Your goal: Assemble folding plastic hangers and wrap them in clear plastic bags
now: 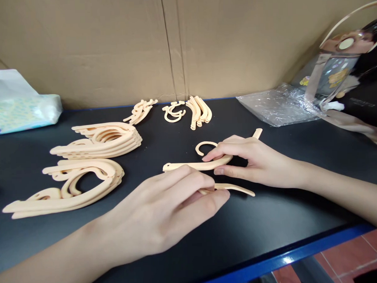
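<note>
My right hand (254,157) pinches a beige plastic folding hanger (192,166) at its middle, thumb in front and fingers behind. The hanger's hook (205,144) curves up to the left of the fingertips, and one arm end sticks out behind the hand. Nearer to me, my left hand (175,208) is closed on a loose beige hanger arm (238,188), whose thin end points right. The left fingers hide the rest of that arm. Folded hangers lie in two stacks to the left, a taller one (114,140) behind a lower one (94,194).
Along the cardboard wall (111,49) lie loose hanger arms (141,111), hooks (174,112) and more arms (200,111). A tissue pack (26,110) sits at the back left. A clear plastic bag (276,105) and a strapped bottle (340,70) stand right. The black table has a blue edge (282,258).
</note>
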A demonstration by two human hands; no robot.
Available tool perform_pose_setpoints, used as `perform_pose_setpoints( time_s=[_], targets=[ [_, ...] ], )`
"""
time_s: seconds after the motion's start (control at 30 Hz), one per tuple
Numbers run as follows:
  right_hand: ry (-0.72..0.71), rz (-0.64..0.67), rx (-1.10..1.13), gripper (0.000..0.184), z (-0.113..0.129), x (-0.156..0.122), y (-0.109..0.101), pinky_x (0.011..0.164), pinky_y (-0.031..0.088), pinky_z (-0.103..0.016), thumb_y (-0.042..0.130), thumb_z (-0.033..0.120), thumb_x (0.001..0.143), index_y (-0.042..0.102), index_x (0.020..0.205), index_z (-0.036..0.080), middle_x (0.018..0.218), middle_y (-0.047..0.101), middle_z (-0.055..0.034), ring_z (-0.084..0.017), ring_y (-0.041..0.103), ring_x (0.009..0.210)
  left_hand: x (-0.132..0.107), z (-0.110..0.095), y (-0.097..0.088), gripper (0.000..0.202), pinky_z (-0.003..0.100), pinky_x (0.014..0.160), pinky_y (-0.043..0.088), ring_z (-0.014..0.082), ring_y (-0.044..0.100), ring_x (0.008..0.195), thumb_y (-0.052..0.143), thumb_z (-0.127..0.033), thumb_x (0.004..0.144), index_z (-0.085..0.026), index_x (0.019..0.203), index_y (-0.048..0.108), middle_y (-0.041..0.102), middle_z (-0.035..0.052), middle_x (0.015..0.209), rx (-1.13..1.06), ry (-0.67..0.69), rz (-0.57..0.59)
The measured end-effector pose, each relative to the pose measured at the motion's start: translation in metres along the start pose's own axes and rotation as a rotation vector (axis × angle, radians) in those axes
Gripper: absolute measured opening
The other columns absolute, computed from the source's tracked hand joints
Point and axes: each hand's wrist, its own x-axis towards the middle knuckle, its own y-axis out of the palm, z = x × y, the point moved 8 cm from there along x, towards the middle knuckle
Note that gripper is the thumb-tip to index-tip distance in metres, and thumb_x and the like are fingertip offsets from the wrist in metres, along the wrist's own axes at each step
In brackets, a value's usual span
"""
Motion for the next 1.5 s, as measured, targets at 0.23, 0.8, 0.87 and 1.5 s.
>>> perform_pose_setpoints(
  time_s=[0.23,0.8,0.87,1.5],
  targets=[
    [-0.005,0.008,-0.008,0.025,0.000,0.000,0.000,0.085,0.046,-0.026,0.059,0.031,0.099,0.069,0.114,0.015,0.101,0.076,-0.0038,-0.016,0.068,0.093,-0.008,-0.007,-0.012,0.022,0.020,0.084,0.052,0.0112,0.068,0.090,0.056,-0.008,0.097,-0.020,0.114,0.064,0.073,0.0014,0.101,-0.017,0.120,-0.062],
    [-0.022,0.017,-0.009,0.021,0.001,0.001,0.001,0.088,0.046,-0.028,0.059,0.027,0.098,0.069,0.113,0.015,0.103,0.076,-0.0046,-0.016,0.069,0.095,-0.002,0.003,-0.022,0.021,0.018,0.078,0.060,0.0102,0.071,0.081,0.083,-0.026,0.080,-0.021,0.076,0.063,0.074,-0.0036,0.090,-0.351,-0.094,-0.235],
    [-0.006,0.028,-0.012,0.022,-0.001,0.001,0.001,0.090,0.046,-0.029,0.059,0.029,0.098,0.068,0.114,0.016,0.105,0.076,-0.0043,-0.017,0.069,0.096,-0.004,0.005,-0.020,0.019,0.019,0.078,0.062,0.0117,0.074,0.083,0.080,-0.029,0.082,-0.022,0.078,0.063,0.076,-0.0042,0.089,-0.458,-0.156,-0.238],
    [0.059,0.023,0.012,0.021,-0.003,-0.001,0.001,0.087,0.044,-0.031,0.059,0.035,0.098,0.070,0.107,0.020,0.098,0.074,-0.0023,-0.017,0.065,0.091,-0.006,0.033,-0.017,0.033,0.021,0.040,0.020,0.0076,0.036,0.032,0.048,-0.038,0.095,-0.023,0.069,0.038,0.036,-0.0111,0.043,0.449,-0.315,-0.158]
  ],
)
